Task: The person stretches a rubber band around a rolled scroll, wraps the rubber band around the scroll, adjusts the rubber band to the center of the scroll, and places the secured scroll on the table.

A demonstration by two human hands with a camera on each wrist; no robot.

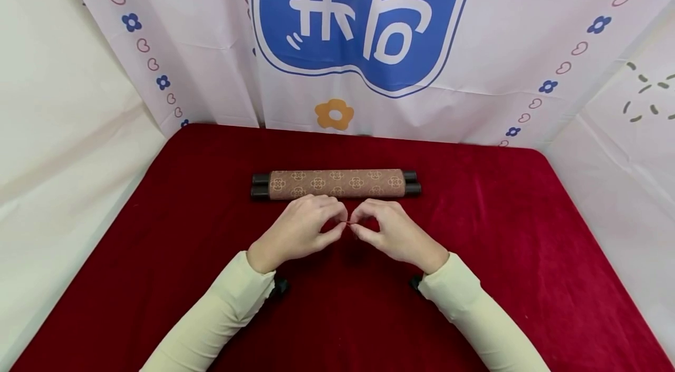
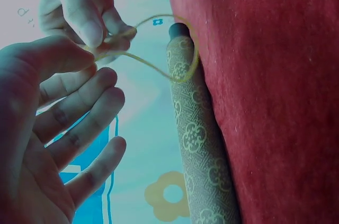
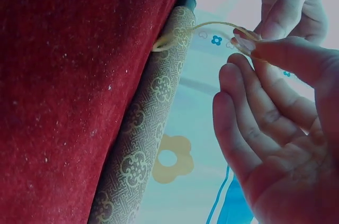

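Note:
A brown scroll (image 1: 337,183) with gold flower patterns lies rolled crosswise on the table, dark rod ends showing at both sides. Just in front of it, my left hand (image 1: 303,225) and right hand (image 1: 398,231) meet fingertip to fingertip. Between thumb and forefinger, each pinches a thin cord (image 2: 153,68). The cord makes a loop beyond the fingertips, overlapping the scroll in the left wrist view. In the right wrist view, the right hand (image 3: 286,123) has its other fingers loosely extended. The pinched part of the cord is largely hidden by the fingers.
Red velvety cloth (image 1: 517,255) covers the table. Behind it hangs a white curtain (image 1: 211,67) with a blue emblem and flower prints. Pale fabric walls (image 1: 58,126) stand at both sides. Dark wrist straps show at the sleeve cuffs.

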